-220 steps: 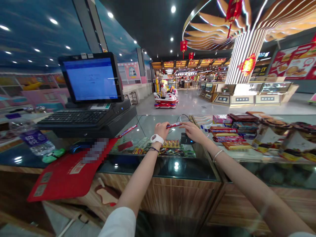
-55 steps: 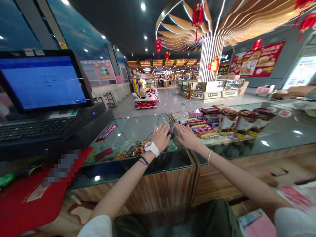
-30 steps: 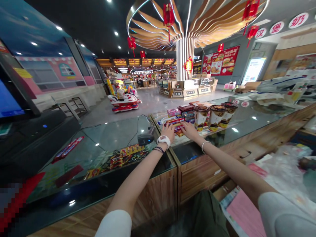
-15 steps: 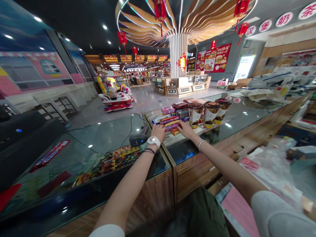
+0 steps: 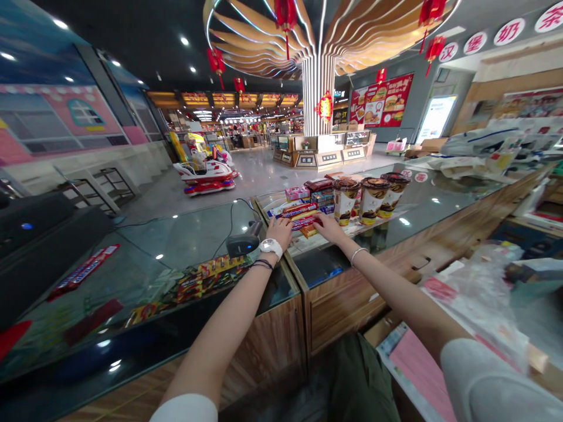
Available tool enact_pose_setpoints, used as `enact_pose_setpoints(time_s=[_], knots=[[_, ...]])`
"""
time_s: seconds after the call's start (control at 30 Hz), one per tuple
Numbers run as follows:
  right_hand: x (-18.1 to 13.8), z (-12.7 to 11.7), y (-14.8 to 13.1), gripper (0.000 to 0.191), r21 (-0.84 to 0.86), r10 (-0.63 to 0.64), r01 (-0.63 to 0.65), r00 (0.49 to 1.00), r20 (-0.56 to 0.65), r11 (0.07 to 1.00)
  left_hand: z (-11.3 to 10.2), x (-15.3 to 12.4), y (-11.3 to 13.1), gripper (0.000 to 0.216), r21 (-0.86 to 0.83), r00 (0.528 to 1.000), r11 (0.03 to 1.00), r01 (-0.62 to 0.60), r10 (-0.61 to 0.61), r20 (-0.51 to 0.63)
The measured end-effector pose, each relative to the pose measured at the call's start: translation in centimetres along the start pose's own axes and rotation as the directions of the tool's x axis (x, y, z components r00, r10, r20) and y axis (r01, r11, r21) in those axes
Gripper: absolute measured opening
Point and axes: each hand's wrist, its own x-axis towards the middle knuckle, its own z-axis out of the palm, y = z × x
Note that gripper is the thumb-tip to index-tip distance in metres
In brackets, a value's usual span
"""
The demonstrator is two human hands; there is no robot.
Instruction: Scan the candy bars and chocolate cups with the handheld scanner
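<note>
Several candy rolls (image 5: 301, 210) lie in a pile on the glass-topped bench (image 5: 440, 190), between curved hands: left hand (image 5: 280, 230) at one end of the nearest red roll (image 5: 303, 223), right hand (image 5: 329, 228) at the other. Whether either pinches it, I cannot tell. An uneven tug could scatter the pile; a sideways nudge could tip the lidded cups (image 5: 345, 202) beside the right hand or shove the dark scanner (image 5: 243, 245) near the left.
</note>
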Motion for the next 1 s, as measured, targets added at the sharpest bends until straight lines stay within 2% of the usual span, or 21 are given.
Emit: enact_pose_setpoints(time_s=[0.2,0.43,0.67,0.83,1.0], knots=[[0.0,0.3,-0.1,0.032,-0.015,-0.011,0.011,1.000,0.002,1.000,0.4,0.9,0.1,0.026,0.008,1.000,1.000,-0.007,0.007,-0.006],[-0.1,0.3,0.1,0.031,0.013,-0.065,0.065,0.998,-0.028,0.998,0.3,0.6,0.4,0.027,0.046,0.997,0.999,-0.014,0.017,-0.079],[0.0,0.2,-0.2,0.039,0.006,-0.171,0.171,0.985,-0.036,0.985,-2.0,-0.5,0.0,0.032,0.144,0.993,0.990,0.009,0.009,-0.122],[-0.1,-0.1,-2.2,0.044,-0.019,-0.355,0.355,0.932,-0.078,0.935,-4.6,-2.7,-1.9,0.028,0.174,0.984,0.984,0.030,0.002,-0.179],[0.8,-0.5,-6.1,0.032,-0.023,-0.496,0.497,0.861,-0.109,0.868,-6.4,-5.5,-4.6,0.026,0.175,0.970,0.983,0.055,-0.011,-0.241]])
